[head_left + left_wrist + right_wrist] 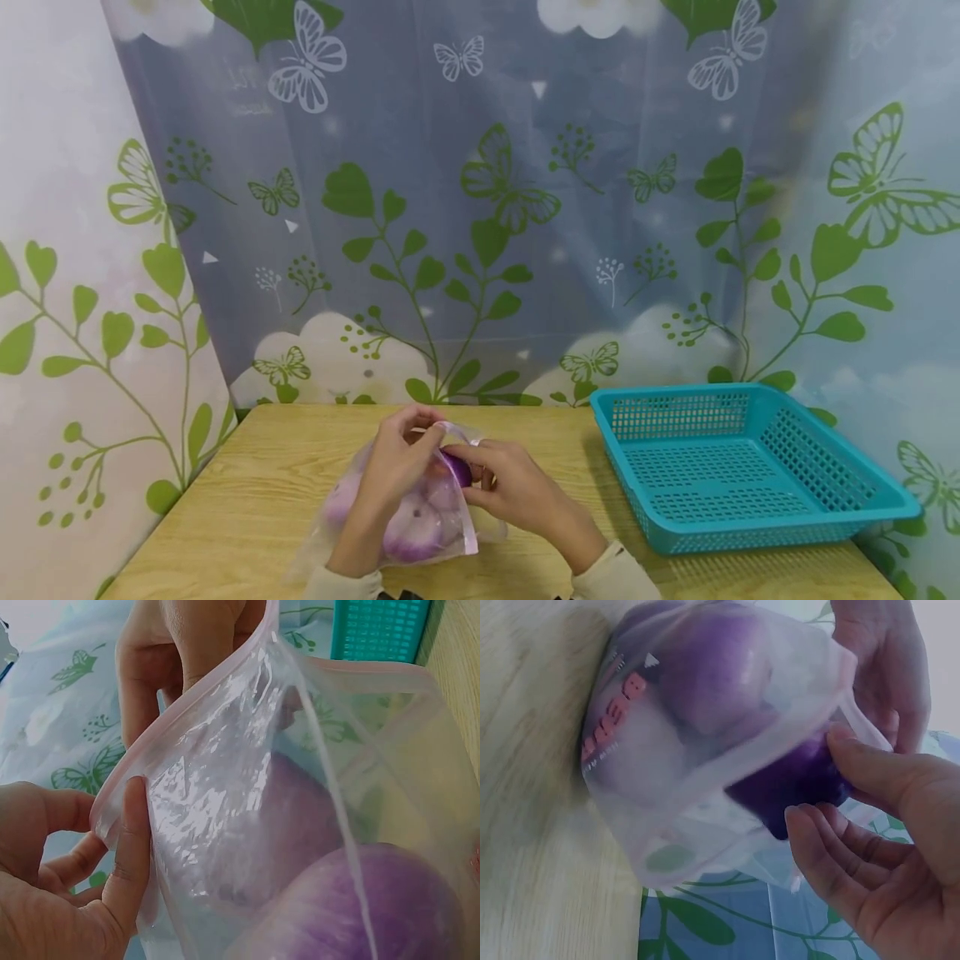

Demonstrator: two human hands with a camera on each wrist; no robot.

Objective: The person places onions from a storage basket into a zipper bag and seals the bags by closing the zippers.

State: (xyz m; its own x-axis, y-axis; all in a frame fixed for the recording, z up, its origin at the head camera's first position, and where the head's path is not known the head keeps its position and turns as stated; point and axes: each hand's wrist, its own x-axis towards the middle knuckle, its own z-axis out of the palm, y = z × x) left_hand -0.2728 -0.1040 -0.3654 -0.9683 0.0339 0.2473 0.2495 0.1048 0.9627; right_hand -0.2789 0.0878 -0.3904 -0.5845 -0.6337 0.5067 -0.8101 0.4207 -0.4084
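Note:
A see-through plastic bag (pixel 450 546) with a pink edge leans on the table, with several round purple-and-white vegetables (pixel 415 527) inside. My left hand (pixel 401 458) pinches the pink rim of the bag's mouth between thumb and fingers, as the left wrist view shows. At the opening, my right hand (pixel 517 487) grips a dark purple, shiny, rounded vegetable (pixel 802 780), thumb on one side and fingertips on the other. Part of that vegetable is still behind the bag's film. Pink lettering (pixel 615 716) shows on the bag in the right wrist view.
A turquoise plastic basket (pixel 626 479) with perforated walls stands at the right of the wooden table (pixel 247 500). Behind the table hangs a curtain (pixel 420 275) printed with leaves and butterflies.

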